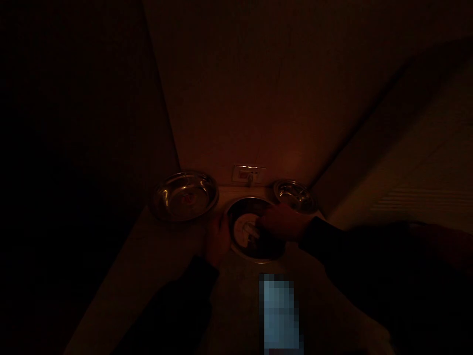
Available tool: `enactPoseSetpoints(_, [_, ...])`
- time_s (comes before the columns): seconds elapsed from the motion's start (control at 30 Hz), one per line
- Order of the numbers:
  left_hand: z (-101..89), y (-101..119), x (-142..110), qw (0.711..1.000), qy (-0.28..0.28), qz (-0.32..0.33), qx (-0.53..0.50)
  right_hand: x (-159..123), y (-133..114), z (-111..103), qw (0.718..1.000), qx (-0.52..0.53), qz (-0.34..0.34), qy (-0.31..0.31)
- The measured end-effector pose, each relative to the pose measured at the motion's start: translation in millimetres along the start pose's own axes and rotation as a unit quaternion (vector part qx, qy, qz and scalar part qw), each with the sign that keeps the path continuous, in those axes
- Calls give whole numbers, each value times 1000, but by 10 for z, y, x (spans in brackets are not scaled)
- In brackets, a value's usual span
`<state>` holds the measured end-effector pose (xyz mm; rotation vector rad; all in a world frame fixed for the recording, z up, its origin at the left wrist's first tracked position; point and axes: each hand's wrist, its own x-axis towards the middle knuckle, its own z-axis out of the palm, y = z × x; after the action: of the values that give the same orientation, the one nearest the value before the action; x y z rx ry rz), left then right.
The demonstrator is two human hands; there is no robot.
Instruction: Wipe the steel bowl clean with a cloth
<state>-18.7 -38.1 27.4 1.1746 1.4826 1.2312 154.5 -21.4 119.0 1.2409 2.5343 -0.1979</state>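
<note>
In dim light, a round metal bowl (258,261) stands in the middle of the table. Pale contents (241,234) show inside it on the left. My left hand (219,241) is closed against the bowl's left side, its thumb near the rim. Over the right part of the bowl, my right hand (281,222) is curled shut, with a short pale utensil (252,229) reaching down from its fingers into the contents. The darkness hides the utensil's exact kind. Part of the bowl's inside lies in shadow under the right hand.
A wide shiny metal bowl (173,209) stands at the back left, with a small reddish patch in it. Behind my right hand is a smaller metal bowl (293,192). A wall socket (249,174) holds a plug. A lit, blurred screen (280,315) lies in front.
</note>
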Motion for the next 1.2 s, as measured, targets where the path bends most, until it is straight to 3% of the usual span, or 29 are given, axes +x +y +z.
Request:
enactPoseSetpoints(0.2, [72,24,-17,997,52,15,49,-441,331,-100,987,59,76,130])
enactPoseSetpoints(0.3, [83,95,-28,996,50,6,68,-767,533,-19,970,138,139,143])
enactPoseSetpoints(0.4, [2,185,-43,994,39,-6,102,-1034,658,62,948,214,194,132])
enactPoseSetpoints(0.47, [-102,252,-86,991,17,12,130,-1168,687,78,939,229,201,161])
enactPoseSetpoints(0.57, [-237,365,-266,966,-2,27,257,-1320,675,60,917,276,205,202])
enactPoseSetpoints(0.63, [-231,452,-472,961,-11,102,257,-1387,635,52,899,320,212,211])
enactPoseSetpoints(0.67, [-186,500,-589,951,-14,183,250,-1408,603,52,889,344,216,211])
enactPoseSetpoints(0.73, [-26,606,-824,920,-97,313,213,-1425,514,57,870,392,217,207])
enactPoseSetpoints(0.8, [188,722,-1014,894,-176,356,207,-1430,395,50,849,439,214,203])
enactPoseSetpoints(0.87, [394,834,-1129,887,-235,348,191,-1455,271,18,826,481,209,205])
enactPoseSetpoints(0.97, [601,978,-1159,915,-266,284,107,-1572,140,-57,796,534,191,212])
enactPoseSetpoints(1.07, [679,1094,-1109,951,-247,187,4,-1738,127,-80,776,574,147,215])
enactPoseSetpoints(1.2, [705,1215,-1096,971,-200,126,-14,-1849,203,33,785,548,92,275])
